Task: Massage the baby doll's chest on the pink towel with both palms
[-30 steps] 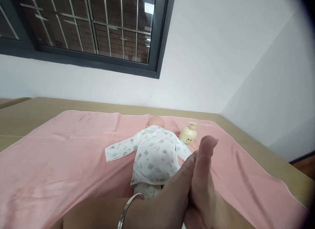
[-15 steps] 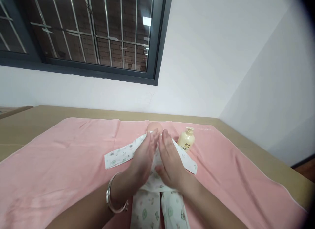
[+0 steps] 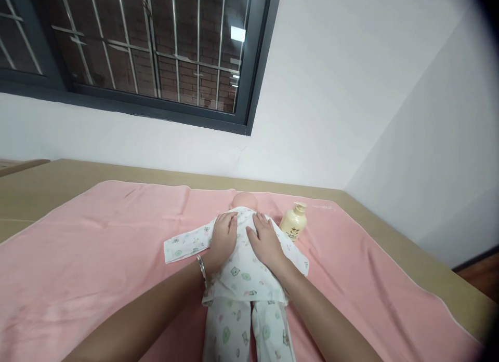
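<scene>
A baby doll [image 3: 245,201] lies on the pink blanket [image 3: 128,237], its head toward the wall and its face not visible. It wears a white printed top [image 3: 244,273] and matching trousers [image 3: 228,325]. My left hand [image 3: 225,235] rests flat on the upper left of the top, a silver bangle [image 3: 202,271] on its wrist. On the upper right of the top lies my right hand [image 3: 266,240], palm down with the thumb spread. Both hands are open and hold nothing. Just right of the doll's shoulder stands a pale yellow pump bottle [image 3: 294,220].
The blanket covers most of a wooden tabletop [image 3: 81,170], whose bare edge shows along the back and right. Behind it rises a white wall [image 3: 312,92] with a dark-framed, barred window [image 3: 156,55].
My two hands, raised above the doll with palms facing each other, have moved down and apart. They now lie flat on its top. The doll and bottle stay in place.
</scene>
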`<state>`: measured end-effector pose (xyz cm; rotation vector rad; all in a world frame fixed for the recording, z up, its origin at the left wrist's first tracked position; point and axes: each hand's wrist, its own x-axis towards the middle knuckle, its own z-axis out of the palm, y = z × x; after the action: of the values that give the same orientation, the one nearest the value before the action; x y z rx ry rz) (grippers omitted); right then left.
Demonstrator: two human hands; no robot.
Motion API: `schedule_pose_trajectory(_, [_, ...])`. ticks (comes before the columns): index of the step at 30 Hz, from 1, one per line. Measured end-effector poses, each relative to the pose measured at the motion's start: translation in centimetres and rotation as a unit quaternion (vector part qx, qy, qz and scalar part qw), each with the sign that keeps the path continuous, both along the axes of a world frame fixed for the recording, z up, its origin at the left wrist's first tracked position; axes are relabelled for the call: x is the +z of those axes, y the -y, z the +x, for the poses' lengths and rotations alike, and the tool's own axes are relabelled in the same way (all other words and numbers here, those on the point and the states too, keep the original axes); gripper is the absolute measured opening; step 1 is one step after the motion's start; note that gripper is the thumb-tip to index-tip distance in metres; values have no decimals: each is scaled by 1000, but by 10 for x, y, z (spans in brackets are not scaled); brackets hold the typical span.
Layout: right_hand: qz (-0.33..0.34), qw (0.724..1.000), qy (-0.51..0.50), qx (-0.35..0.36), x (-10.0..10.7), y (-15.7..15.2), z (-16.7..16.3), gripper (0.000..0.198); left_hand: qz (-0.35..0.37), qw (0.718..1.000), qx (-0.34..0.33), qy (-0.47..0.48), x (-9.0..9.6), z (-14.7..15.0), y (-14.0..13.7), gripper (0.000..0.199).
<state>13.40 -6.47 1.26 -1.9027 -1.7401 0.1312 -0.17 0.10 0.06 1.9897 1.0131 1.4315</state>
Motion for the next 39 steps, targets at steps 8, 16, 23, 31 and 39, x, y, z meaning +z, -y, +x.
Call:
schedule_pose_trajectory(8, [3,999,39,-1,6,-13,6,58,27,999,5,-32,-13,2,-6,32])
schedule_pose_trajectory(16, [87,988,101,80,7,21,-39,47,20,1000,-8,1,-17,0,-8,35])
schedule_pose_trajectory(23, [46,999,10,3,5,5,-17,49,35,999,-15,-4,-16,0,-5,34])
schedule_pose_trajectory(31, [-16,994,72,76,12,-6,-1,54,45,999,-6,-9,-16,0,-7,31])
schedule_pose_trajectory(39, [-31,985,146,90,19,32,-35,58,22,1000,-6,2,-14,-1,-5,30])
